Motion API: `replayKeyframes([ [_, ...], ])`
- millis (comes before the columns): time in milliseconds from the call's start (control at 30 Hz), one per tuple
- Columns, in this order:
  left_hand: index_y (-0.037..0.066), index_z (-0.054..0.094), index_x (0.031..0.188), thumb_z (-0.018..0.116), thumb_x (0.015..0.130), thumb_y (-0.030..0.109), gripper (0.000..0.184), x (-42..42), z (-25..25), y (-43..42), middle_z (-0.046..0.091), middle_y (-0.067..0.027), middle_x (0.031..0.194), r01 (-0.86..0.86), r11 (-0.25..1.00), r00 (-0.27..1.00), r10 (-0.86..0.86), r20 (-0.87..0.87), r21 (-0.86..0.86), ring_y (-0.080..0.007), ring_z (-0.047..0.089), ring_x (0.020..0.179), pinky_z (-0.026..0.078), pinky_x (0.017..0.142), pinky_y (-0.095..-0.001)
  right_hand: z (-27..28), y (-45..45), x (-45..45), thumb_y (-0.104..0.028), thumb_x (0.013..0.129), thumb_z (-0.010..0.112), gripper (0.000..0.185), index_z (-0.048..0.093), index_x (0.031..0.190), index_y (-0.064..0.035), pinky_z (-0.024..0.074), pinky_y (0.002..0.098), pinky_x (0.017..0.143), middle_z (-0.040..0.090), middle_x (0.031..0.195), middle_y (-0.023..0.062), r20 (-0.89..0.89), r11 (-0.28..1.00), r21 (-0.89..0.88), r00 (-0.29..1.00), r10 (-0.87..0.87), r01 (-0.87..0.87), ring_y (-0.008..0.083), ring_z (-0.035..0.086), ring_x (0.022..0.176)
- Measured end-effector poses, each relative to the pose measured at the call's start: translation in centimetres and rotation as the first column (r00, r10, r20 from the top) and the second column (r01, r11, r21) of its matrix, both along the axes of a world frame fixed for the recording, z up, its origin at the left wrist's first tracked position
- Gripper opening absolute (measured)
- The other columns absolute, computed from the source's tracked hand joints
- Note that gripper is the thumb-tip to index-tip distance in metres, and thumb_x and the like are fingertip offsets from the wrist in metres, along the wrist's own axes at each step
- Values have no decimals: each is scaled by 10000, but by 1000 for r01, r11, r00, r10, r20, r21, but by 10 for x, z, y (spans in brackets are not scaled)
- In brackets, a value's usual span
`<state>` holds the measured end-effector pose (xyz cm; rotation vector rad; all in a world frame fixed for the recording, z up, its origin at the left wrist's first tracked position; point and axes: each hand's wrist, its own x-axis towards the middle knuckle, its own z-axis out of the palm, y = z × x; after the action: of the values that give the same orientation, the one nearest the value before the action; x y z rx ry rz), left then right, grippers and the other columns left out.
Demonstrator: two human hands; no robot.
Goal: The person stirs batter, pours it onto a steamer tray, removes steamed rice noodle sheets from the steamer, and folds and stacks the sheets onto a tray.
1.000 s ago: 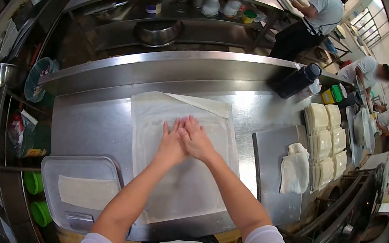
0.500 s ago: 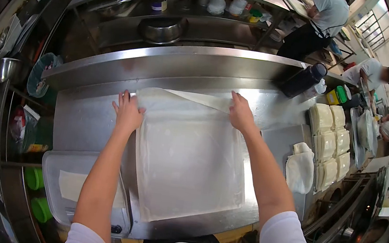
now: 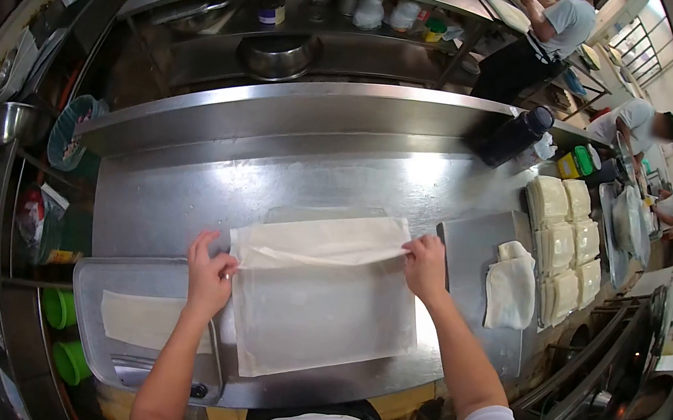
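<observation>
A thin translucent sheet (image 3: 321, 327) lies over the steel table before me, with a smoother cream-coloured sheet (image 3: 334, 231) showing beyond its raised, wrinkled edge. My left hand (image 3: 209, 278) pinches the left end of this edge between thumb and fingers. At the right end, my right hand (image 3: 425, 267) is closed on it, fingertips together. The lifted edge sags a little between both hands. Whether the cream sheet is dough I cannot tell.
A clear plastic tray (image 3: 93, 280) holding a cream strip (image 3: 139, 320) stands at left. On the right are a folded white cloth-like piece (image 3: 511, 292), several stacked cream packs (image 3: 555, 243) and a dark bottle (image 3: 518, 138). A raised steel ledge (image 3: 308, 104) bounds the far side. Other people work beyond.
Both hands have come toward me, bringing the translucent sheet's far edge along. More of the cream sheet now shows behind it. The left fingers, spread before, are now pinched.
</observation>
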<state>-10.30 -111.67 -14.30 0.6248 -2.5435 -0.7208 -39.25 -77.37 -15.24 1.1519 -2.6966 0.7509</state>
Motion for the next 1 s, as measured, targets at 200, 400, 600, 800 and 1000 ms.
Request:
replayKeyframes([
  [200, 101, 753, 977, 718, 792, 38, 199, -2, -9, -6, 513, -191, 1451, 29, 1000, 998, -29, 50, 0, -424, 374, 1422, 274, 1174, -567, 8, 2, 16, 37, 748, 615, 250, 726, 955, -50, 468, 458, 900, 625, 990, 129, 33, 999, 47, 999, -2, 1, 349, 567, 995],
  [400, 39, 593, 1326, 710, 907, 269, 492, -70, 7, -23, 347, -225, 1576, -97, 986, 955, 130, 267, -134, -428, 248, 1498, 194, 1193, -654, 5, -9, 34, 63, 739, 612, 297, 707, 1010, -9, 462, 477, 980, 636, 1095, 175, 109, 1000, -3, 994, -6, 6, 372, 568, 1075],
  [600, -3, 503, 1401, 807, 816, 449, 800, -104, -57, -86, 294, -289, 1584, -364, 872, 891, 429, 152, -327, -446, 210, 1511, 178, 1188, -677, 15, -4, 50, 65, 743, 609, 340, 698, 1065, 0, 457, 492, 1019, 614, 1224, 210, 64, 999, 30, 997, -38, 37, 396, 549, 1168],
  [800, 72, 684, 1136, 802, 831, 232, 364, -44, 35, 2, 355, -253, 1562, 260, 966, 930, -249, 269, -6, -445, 264, 1491, 205, 1202, -635, 4, 5, 36, 58, 735, 618, 416, 697, 1131, -39, 456, 500, 1025, 581, 1312, 199, 13, 998, 56, 999, -35, 34, 399, 526, 1215],
  [1000, 76, 713, 959, 772, 801, 116, 173, -22, -17, 7, 489, -195, 1474, 206, 975, 974, -196, 116, -83, -440, 343, 1445, 275, 1180, -607, 2, 7, 31, -12, 722, 686, 461, 708, 1176, -89, 449, 496, 1041, 573, 1344, 175, 57, 998, 57, 998, -15, 11, 386, 505, 1257],
])
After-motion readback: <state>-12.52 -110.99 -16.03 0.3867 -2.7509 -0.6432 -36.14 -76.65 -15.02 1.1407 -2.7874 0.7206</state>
